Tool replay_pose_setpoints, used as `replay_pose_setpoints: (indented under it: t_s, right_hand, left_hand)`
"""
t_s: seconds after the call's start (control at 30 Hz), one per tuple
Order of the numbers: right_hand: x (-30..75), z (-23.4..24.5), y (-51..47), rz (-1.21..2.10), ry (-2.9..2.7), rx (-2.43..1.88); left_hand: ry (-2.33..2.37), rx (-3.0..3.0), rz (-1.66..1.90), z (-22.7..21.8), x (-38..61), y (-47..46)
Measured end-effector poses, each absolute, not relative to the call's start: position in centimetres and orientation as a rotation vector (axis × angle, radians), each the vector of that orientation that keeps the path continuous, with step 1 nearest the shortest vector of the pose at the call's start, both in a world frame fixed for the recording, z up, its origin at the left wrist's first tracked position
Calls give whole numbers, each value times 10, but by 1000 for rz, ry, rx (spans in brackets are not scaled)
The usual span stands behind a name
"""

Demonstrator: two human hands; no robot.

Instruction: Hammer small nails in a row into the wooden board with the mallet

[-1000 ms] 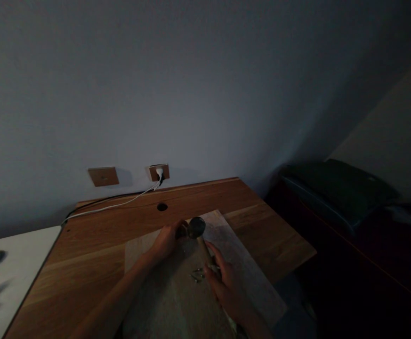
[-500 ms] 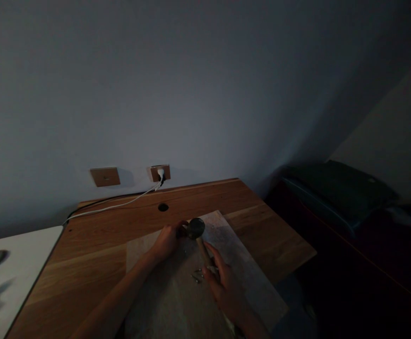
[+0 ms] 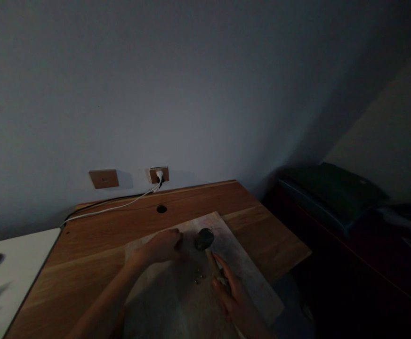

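In dim light, my right hand (image 3: 230,292) grips the wooden handle of a hammer (image 3: 204,238), whose dark round head hovers over a pale board (image 3: 240,256) lying on the wooden desk (image 3: 95,245). My left hand (image 3: 163,246) rests on the board just left of the hammer head, fingers curled; whatever it pinches is hidden. A few small metal bits (image 3: 200,275), perhaps nails, lie on the board between my two hands.
A white cable (image 3: 113,205) runs from a wall socket (image 3: 158,174) across the desk's back edge, near a round cable hole (image 3: 161,208). A second wall plate (image 3: 103,178) sits to the left. White surface (image 3: 11,268) at left, dark furniture (image 3: 332,193) at right.
The hammer head has shifted right and nearer to me, away from my left fingertips. My left hand has moved slightly lower on the board.
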State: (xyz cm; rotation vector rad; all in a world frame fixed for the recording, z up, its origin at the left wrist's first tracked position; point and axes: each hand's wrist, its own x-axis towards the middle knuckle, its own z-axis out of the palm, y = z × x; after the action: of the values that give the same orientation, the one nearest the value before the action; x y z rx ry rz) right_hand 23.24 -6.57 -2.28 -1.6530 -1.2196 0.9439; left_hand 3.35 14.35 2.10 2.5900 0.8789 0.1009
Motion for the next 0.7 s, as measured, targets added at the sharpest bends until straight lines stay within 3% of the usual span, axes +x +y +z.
replay_pose_setpoints:
  t_s: [0.37, 0.7]
  right_hand:
    - [233, -21, -63, 1028, -1192, -1589]
    - [233, -28, -61, 1070, -1147, -1547]
  left_hand:
    - [828, 2658, 29, 30, 31, 139]
    - [944, 2605, 207, 29, 17, 154]
